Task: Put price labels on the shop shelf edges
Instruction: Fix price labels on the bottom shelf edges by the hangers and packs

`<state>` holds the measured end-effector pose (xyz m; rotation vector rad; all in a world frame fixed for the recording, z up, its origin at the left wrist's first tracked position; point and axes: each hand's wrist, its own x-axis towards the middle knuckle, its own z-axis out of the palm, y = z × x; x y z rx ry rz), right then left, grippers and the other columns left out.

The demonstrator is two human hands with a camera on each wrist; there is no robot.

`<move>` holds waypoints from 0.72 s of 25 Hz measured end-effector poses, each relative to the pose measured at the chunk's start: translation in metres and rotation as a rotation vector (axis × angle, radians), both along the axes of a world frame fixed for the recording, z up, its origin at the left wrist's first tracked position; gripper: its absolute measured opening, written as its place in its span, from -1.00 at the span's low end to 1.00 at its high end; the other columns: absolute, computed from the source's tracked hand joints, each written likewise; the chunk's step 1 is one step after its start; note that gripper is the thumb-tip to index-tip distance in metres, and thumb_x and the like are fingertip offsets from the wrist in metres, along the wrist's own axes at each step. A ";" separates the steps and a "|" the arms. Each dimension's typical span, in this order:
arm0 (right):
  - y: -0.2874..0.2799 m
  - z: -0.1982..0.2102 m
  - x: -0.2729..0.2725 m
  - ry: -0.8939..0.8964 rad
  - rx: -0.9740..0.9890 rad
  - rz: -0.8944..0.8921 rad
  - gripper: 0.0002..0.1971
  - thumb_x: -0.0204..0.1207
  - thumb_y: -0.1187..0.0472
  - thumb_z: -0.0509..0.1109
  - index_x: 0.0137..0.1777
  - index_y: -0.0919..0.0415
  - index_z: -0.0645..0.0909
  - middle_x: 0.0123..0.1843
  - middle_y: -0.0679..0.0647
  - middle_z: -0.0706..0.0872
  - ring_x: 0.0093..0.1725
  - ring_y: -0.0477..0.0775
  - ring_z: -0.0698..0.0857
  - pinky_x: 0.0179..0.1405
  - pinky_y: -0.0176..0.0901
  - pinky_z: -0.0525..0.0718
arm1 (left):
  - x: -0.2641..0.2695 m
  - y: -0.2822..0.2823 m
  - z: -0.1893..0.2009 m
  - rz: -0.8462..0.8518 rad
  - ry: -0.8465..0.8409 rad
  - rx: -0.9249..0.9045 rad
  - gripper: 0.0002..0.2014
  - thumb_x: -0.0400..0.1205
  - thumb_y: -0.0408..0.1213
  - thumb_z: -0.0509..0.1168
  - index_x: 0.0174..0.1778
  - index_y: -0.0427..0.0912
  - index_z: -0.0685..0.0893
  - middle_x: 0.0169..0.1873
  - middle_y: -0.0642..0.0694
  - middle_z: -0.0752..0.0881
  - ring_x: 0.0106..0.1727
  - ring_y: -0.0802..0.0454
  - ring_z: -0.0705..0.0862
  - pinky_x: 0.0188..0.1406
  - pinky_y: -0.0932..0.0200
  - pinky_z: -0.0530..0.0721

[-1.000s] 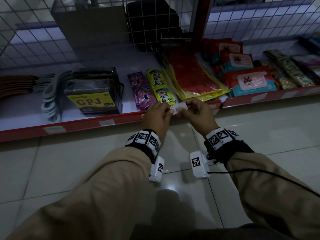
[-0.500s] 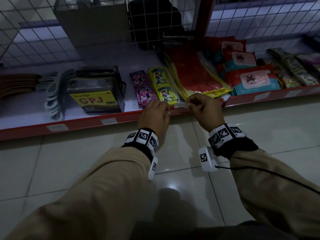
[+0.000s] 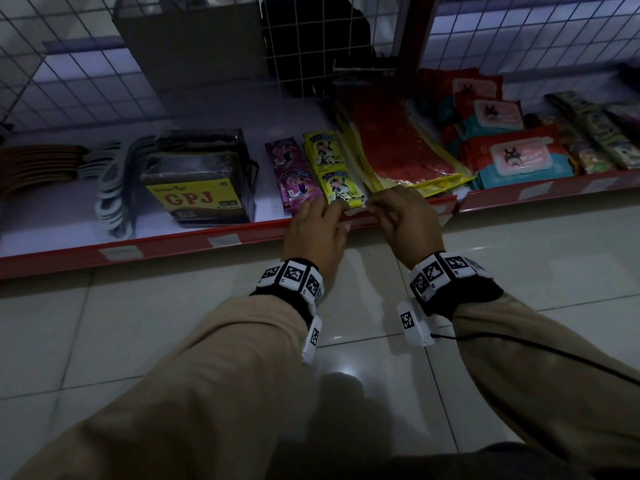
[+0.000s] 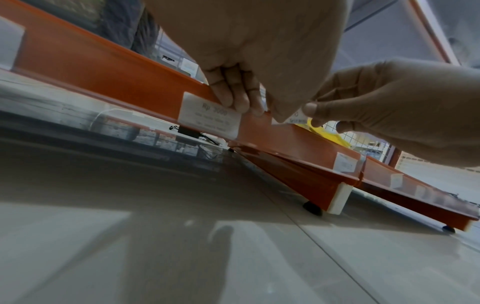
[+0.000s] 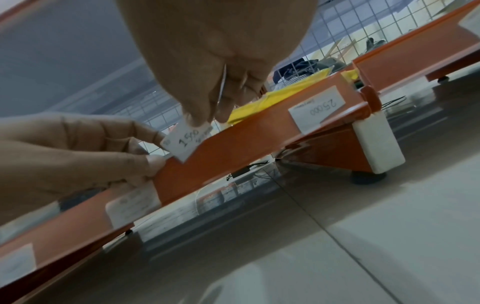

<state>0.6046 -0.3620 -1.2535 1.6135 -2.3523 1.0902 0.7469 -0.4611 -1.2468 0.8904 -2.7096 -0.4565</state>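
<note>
A small white price label point(image 5: 185, 142), handwritten "1500", is held at the top lip of the red shelf edge point(image 5: 233, 148). My right hand point(image 5: 205, 121) pinches its upper right end, and my left hand point(image 5: 157, 149) pinches its left end. In the head view both hands meet at the shelf edge point(image 3: 242, 237) below the yellow sachets: left hand point(image 3: 341, 214), right hand point(image 3: 372, 206), the label point(image 3: 356, 212) between them. In the left wrist view my left hand point(image 4: 259, 111) also rests its other fingers on the shelf edge point(image 4: 103, 67), just above a fitted "Rp 3000" label point(image 4: 210, 117).
Other labels sit on the edge point(image 3: 224, 240) point(image 3: 119, 252), and a "25000" label point(image 5: 317, 111) is to the right. On the shelf are a GPJ box point(image 3: 201, 188), purple sachets point(image 3: 292, 171), yellow sachets point(image 3: 332, 168), red packets point(image 3: 398, 147), wipes point(image 3: 519, 157) and hangers point(image 3: 110, 188). Wire mesh backs the shelf; tiled floor lies below.
Both hands have moved forward with the label, from just in front of the shelf to its red edge. The label now sits at the edge's top lip.
</note>
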 end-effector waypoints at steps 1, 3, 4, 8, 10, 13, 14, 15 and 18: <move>-0.001 -0.001 0.000 -0.002 0.021 0.013 -0.86 0.50 0.36 0.40 0.01 0.26 0.72 -0.08 0.19 0.73 -0.02 0.27 0.63 -0.08 0.04 0.59 | -0.001 0.000 0.000 0.000 -0.005 -0.010 -0.67 0.67 -0.15 0.19 0.34 -0.10 0.54 0.18 -0.16 0.55 0.26 -0.14 0.42 0.18 0.01 0.44; -0.001 -0.001 0.000 0.012 0.065 0.039 -0.85 0.48 0.38 0.39 0.01 0.27 0.72 -0.08 0.21 0.73 -0.01 0.30 0.62 -0.08 0.07 0.59 | -0.001 0.000 -0.001 -0.010 -0.028 -0.039 -0.71 0.68 -0.15 0.17 0.29 -0.10 0.57 0.14 -0.15 0.54 0.22 -0.13 0.43 0.15 0.02 0.45; -0.001 -0.001 0.001 0.025 0.078 0.044 -0.85 0.48 0.38 0.39 0.01 0.28 0.72 -0.08 0.22 0.73 -0.01 0.31 0.62 -0.07 0.08 0.59 | -0.001 0.000 -0.001 -0.013 -0.036 -0.048 -0.73 0.68 -0.15 0.17 0.25 -0.10 0.59 0.12 -0.15 0.54 0.21 -0.14 0.43 0.14 0.02 0.44; 0.002 0.000 0.004 0.104 0.148 0.031 -0.81 0.47 0.32 0.41 0.06 0.31 0.68 -0.02 0.28 0.67 0.02 0.35 0.60 -0.07 0.10 0.61 | -0.002 0.001 -0.001 -0.008 -0.068 -0.075 -0.74 0.70 -0.15 0.16 0.20 -0.14 0.63 0.10 -0.18 0.55 0.19 -0.17 0.43 0.10 0.02 0.41; 0.005 0.000 0.004 0.162 0.199 0.036 -0.82 0.47 0.28 0.43 0.04 0.32 0.68 -0.03 0.29 0.66 0.01 0.34 0.59 -0.09 0.10 0.61 | -0.005 0.003 -0.001 0.001 -0.113 -0.101 -0.73 0.71 -0.15 0.15 0.22 -0.15 0.63 0.12 -0.18 0.55 0.21 -0.18 0.43 0.14 0.01 0.41; 0.003 0.000 0.005 0.253 0.276 0.027 -0.85 0.49 0.26 0.40 -0.02 0.33 0.70 -0.07 0.29 0.67 -0.03 0.34 0.59 -0.13 0.09 0.56 | -0.008 0.005 0.000 0.016 -0.172 -0.123 -0.71 0.72 -0.14 0.11 0.24 -0.16 0.63 0.18 -0.17 0.54 0.24 -0.17 0.41 0.20 0.01 0.42; 0.002 0.000 0.005 0.268 0.289 0.018 -0.85 0.49 0.26 0.39 -0.03 0.33 0.70 -0.07 0.29 0.68 -0.04 0.35 0.59 -0.14 0.10 0.56 | -0.008 0.005 0.000 0.017 -0.177 -0.121 -0.70 0.72 -0.14 0.10 0.25 -0.16 0.62 0.19 -0.17 0.53 0.26 -0.17 0.41 0.21 0.01 0.41; 0.002 0.000 0.005 0.277 0.298 0.010 -0.86 0.49 0.28 0.39 -0.03 0.33 0.70 -0.07 0.30 0.68 -0.03 0.35 0.59 -0.14 0.10 0.57 | -0.008 0.005 0.000 0.015 -0.180 -0.116 -0.69 0.73 -0.13 0.09 0.26 -0.16 0.60 0.21 -0.17 0.53 0.27 -0.16 0.40 0.23 0.01 0.41; 0.002 -0.001 0.005 0.293 0.314 -0.002 -0.86 0.48 0.30 0.40 0.00 0.31 0.68 -0.06 0.29 0.67 -0.03 0.34 0.59 -0.16 0.09 0.54 | -0.007 0.004 0.001 0.005 -0.181 -0.097 -0.70 0.73 -0.13 0.09 0.26 -0.17 0.59 0.23 -0.17 0.53 0.30 -0.17 0.40 0.26 0.00 0.42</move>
